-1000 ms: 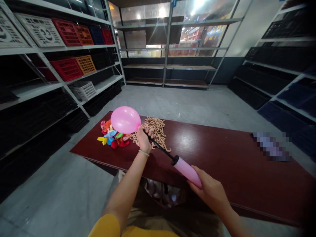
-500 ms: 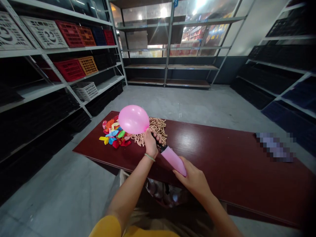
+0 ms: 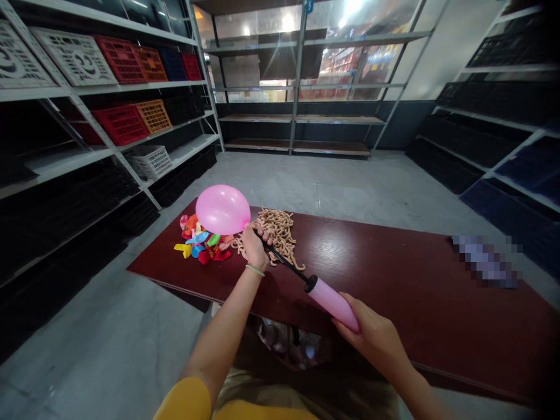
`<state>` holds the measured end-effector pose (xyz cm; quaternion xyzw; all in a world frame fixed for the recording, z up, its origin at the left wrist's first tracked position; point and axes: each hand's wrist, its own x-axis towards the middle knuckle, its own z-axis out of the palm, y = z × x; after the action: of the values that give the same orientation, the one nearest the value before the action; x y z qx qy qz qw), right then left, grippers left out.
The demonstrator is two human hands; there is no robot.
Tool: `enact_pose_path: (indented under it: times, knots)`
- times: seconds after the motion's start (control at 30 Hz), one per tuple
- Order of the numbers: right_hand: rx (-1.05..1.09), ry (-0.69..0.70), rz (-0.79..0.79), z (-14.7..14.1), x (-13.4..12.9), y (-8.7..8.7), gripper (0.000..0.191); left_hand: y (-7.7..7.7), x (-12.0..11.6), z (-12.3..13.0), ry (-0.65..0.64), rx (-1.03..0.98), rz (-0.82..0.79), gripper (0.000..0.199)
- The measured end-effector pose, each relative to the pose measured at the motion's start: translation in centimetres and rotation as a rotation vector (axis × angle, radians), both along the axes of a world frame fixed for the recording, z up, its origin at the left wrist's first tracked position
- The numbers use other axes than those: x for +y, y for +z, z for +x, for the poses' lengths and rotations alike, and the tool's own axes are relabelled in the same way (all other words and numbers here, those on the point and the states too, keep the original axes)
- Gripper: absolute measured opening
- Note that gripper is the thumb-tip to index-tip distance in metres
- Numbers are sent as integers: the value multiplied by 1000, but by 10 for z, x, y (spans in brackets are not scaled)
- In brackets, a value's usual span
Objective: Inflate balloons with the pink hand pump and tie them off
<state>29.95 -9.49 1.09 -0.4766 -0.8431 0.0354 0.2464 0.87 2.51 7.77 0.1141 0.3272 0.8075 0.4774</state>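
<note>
Nearest you, your yellow sleeve [image 3: 184, 402] shows at the bottom of the view, and a glossy plastic bag [image 3: 293, 347] sits under the near edge of the bench [image 3: 394, 291]. Your hands are well apart, each clamped on something. Your right hand [image 3: 371, 341] wraps the pink barrel of a hand pump [image 3: 332, 303] above the bench, with its black rod [image 3: 284, 262] reaching across to your left hand [image 3: 256, 248]. That hand, a thin green band [image 3: 255, 270] on its wrist, closes around the neck of the pink balloon [image 3: 223, 210], which floats round and full just above the bench. This looks like the inflating step, and the pinch at the neck seems to be what seals the air in, so the next move calls for keeping that grip firm. Just beyond your left hand, a heap of deflated balloons [image 3: 201, 242] in mixed colours and a tangle of tan curled strands [image 3: 275, 233] lie on the bench. Toward its right end sits a pixelated patch [image 3: 483, 261]. Well past the bench stands metal shelving [image 3: 297, 87], and to its left are red plastic crates [image 3: 120, 58].
</note>
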Motion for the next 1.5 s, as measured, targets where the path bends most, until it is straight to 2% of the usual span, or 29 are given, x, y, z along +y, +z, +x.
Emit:
enact_pose_path:
  times: [0.1, 0.2, 0.33, 0.47, 0.6, 0.73, 0.9, 1.03, 1.27, 1.37, 1.5]
  knots:
    - [26, -34, -17, -22, 5, 5, 45, -2, -5, 18, -43, 16, 21, 23]
    - [53, -80, -48, -45, 10, 8, 44, -11, -12, 40, -92, 24, -5, 23]
    - [72, -83, -98, -59, 12, 9, 45, -21, -19, 56, -134, 32, -31, 25]
    - [42, -29, -93, -48, 8, 9, 48, -16, -18, 46, -114, 24, 20, 25]
    - [6, 14, -63, -20, 2, 6, 48, -6, -7, 23, -75, -8, 55, 23]
    - [-21, 19, -30, 3, -2, 1, 48, -3, 3, 1, -15, -8, 20, 18]
    - [-47, 11, -35, 2, 0, 1, 47, -3, 7, -13, 35, -9, 2, 15]
    - [-49, -19, -48, -20, 7, 8, 46, -5, 3, -8, 55, -9, -4, 16]
    - [-35, -72, -96, -67, 17, 19, 47, -23, -15, 34, -25, -24, -57, 24]
    - [-21, -44, -118, -68, 16, 16, 49, -27, -20, 42, -62, -24, -80, 24]
    - [9, 8, -85, -45, 8, 8, 50, -18, -18, 37, -72, 20, -11, 26]
